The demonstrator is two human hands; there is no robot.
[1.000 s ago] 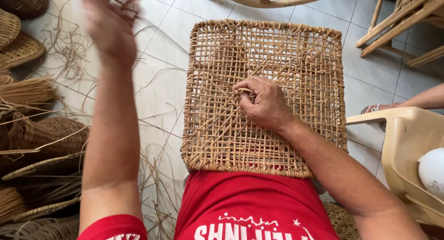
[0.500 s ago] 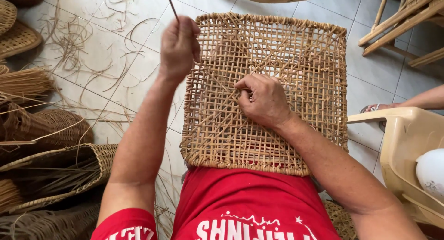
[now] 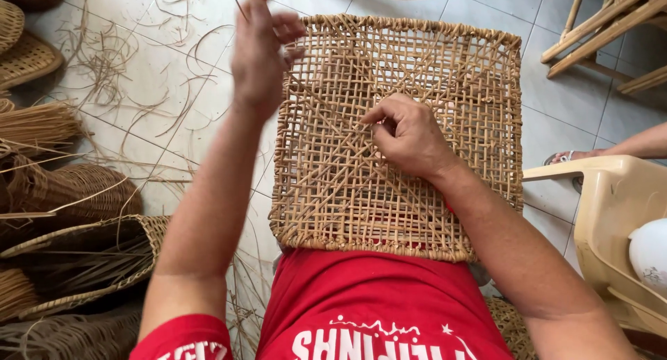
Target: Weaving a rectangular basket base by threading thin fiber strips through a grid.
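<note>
A square woven rattan panel (image 3: pixel 417 131) is resting on the person's lap against the red shirt (image 3: pixel 375 304), tilting away toward the tiled floor (image 3: pixel 153 75). The right hand (image 3: pixel 410 134) is pressing on the weave near its middle, fingers curled together, pinching what is probably a strand end. The left hand (image 3: pixel 260 51) is lifting beside the far left corner, fingers loosely closing on a thin rattan strand (image 3: pixel 238 0). The panel looks light and stiff, best gripped by its bound rim; the strand seems springy and snappable.
</note>
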